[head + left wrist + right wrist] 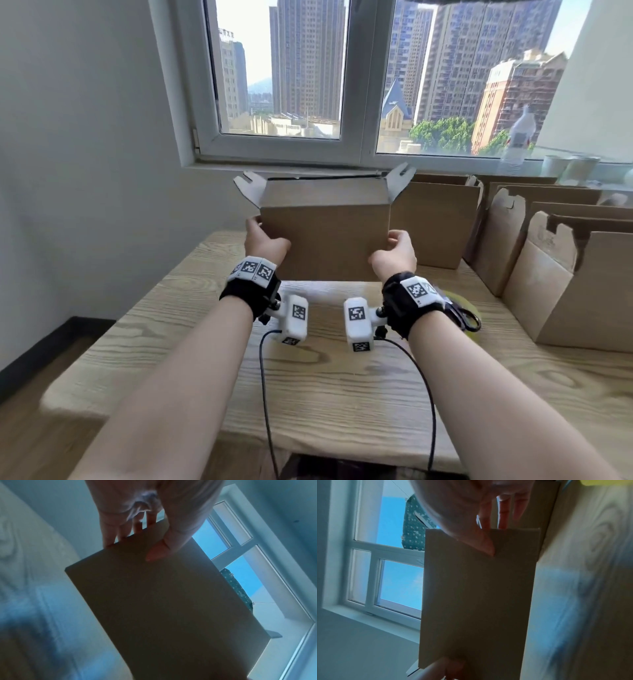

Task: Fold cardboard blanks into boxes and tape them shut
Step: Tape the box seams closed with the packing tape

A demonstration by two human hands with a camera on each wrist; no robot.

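A brown cardboard box (325, 236) is held up above the wooden table (205, 342), its two side flaps standing open at the top. My left hand (265, 240) grips its left lower edge, thumb on the near face and fingers behind. My right hand (397, 253) grips the right lower edge the same way. In the left wrist view the box (163, 608) fills the middle, with my thumb (159, 551) pressed on its face. In the right wrist view the box (476, 595) hangs under my thumb (486, 546), fingers behind it.
Several folded boxes (438, 222) with raised flaps stand along the right and back of the table. A yellow tape roll (462, 308) lies behind my right wrist. A plastic bottle (517, 140) and cups (575, 169) sit on the windowsill.
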